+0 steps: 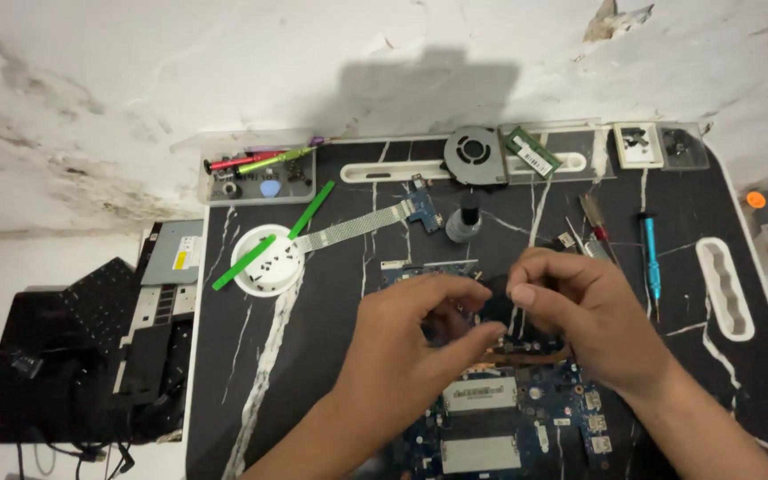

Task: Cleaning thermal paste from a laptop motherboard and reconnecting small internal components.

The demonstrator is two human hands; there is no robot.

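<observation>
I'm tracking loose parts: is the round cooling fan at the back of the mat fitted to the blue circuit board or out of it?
Out: the fan lies apart from the board.

The surface [313, 356] is black with white marble-like veins. On it lies a blue circuit board [526, 418] with silver metal patches and a copper-coloured bar across it. Far left, a round white dish [268, 262] holds small black specks, and a bright green strip [264, 242] crosses it. The clear tray [260, 173] holds red and yellow-green tools and a blue pick. The fan [476, 156] is dark grey, the memory stick [532, 151] green, the screwdriver [651, 253] light blue
</observation>
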